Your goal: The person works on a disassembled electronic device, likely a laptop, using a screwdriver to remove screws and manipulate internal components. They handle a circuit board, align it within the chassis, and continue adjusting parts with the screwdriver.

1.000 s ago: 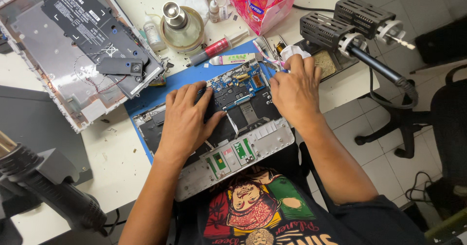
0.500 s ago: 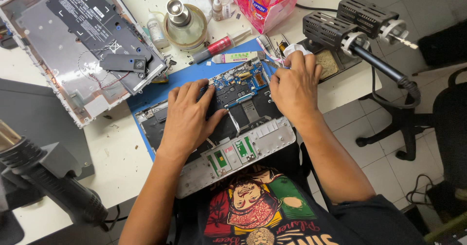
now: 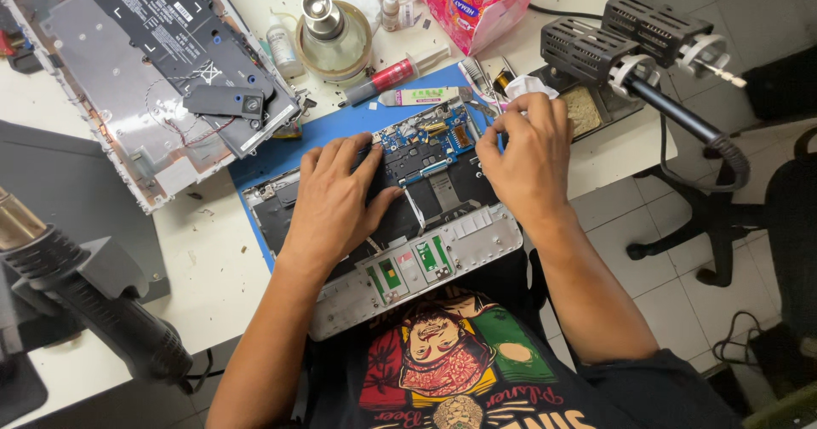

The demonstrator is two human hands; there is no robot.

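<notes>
Blue matting (image 3: 332, 135) lay under the opened laptop (image 3: 400, 225) where your left hand (image 3: 336, 203) pressed flat, open, while your right hand (image 3: 528, 152) pinched its circuit board's (image 3: 425, 140) edge, soldering stand (image 3: 596, 63) crowding beside.

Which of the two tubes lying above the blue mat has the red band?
The syringe-style tube, the upper one, lying slanted near the round glass jar. The other tube is pale with a greenish label and lies flatter, at the mat's edge.
</notes>
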